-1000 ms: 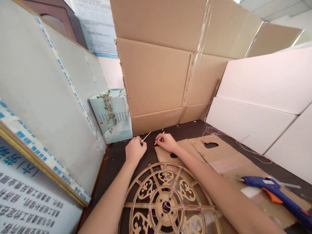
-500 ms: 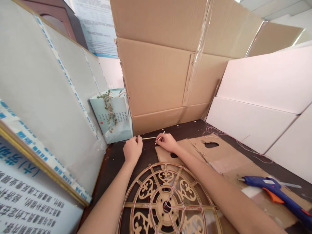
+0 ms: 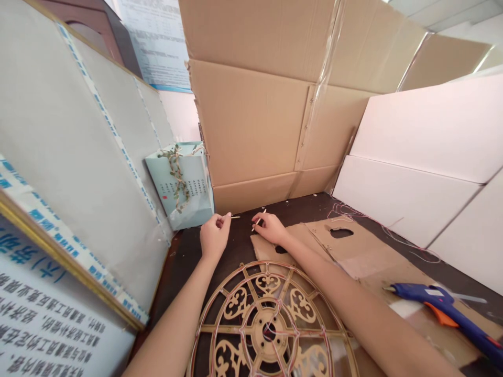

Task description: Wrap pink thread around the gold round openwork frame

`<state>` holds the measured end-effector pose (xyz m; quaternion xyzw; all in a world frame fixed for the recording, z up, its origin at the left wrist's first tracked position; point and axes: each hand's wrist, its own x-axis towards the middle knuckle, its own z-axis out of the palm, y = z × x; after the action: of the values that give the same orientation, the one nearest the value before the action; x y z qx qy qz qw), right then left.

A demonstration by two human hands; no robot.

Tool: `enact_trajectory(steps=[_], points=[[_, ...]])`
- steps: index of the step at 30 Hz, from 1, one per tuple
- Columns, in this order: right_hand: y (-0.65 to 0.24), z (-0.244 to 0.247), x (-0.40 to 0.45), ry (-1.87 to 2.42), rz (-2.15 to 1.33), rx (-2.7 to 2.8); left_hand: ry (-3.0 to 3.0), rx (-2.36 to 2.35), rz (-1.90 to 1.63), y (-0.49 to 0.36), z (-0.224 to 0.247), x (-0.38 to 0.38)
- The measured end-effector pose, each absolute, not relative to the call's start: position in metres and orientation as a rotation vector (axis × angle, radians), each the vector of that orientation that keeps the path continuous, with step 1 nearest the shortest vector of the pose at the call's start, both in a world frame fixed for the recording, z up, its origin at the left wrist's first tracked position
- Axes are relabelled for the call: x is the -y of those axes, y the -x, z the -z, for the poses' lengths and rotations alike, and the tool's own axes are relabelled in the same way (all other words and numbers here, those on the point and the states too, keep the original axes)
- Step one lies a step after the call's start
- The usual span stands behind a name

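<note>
L hand (image 3: 215,235) is loosely curled, thumb and fingers pinching a thin stick (image 3: 235,217) that pokes out toward the R hand. R hand (image 3: 269,229) is partly closed too – fingertips round a pale stick (image 3: 258,220), held at a slant. Both are over the dark bench (image 3: 241,238), near the cardboard wall, w/ a round openwork frame (image 3: 268,281) strung w/ reddish wire closer to the wearer, between the forearms. Blue glue gun (image 3: 440,298) w/ orange trigger lies on flat cardboard (image 3: 365,256), right of the frame.

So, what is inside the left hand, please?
Beyond the fingertips of the left hand, one end of a thin stick shows. The curled fingers hide the palm, so I cannot see what else is inside.
</note>
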<state>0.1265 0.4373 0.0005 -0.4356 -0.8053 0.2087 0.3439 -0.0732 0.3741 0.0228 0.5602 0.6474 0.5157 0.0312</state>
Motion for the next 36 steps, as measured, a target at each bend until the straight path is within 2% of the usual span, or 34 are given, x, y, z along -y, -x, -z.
enact_trajectory(steps=[17,36], points=[[-0.127,-0.004,-0.433,1.153,-0.575,2.109,-1.327,-1.952,-2.287,0.091,-0.012,-0.39],[-0.127,-0.004,-0.434,1.159,-0.556,2.113,-1.218,-2.004,-2.395,0.1,-0.009,-0.397]])
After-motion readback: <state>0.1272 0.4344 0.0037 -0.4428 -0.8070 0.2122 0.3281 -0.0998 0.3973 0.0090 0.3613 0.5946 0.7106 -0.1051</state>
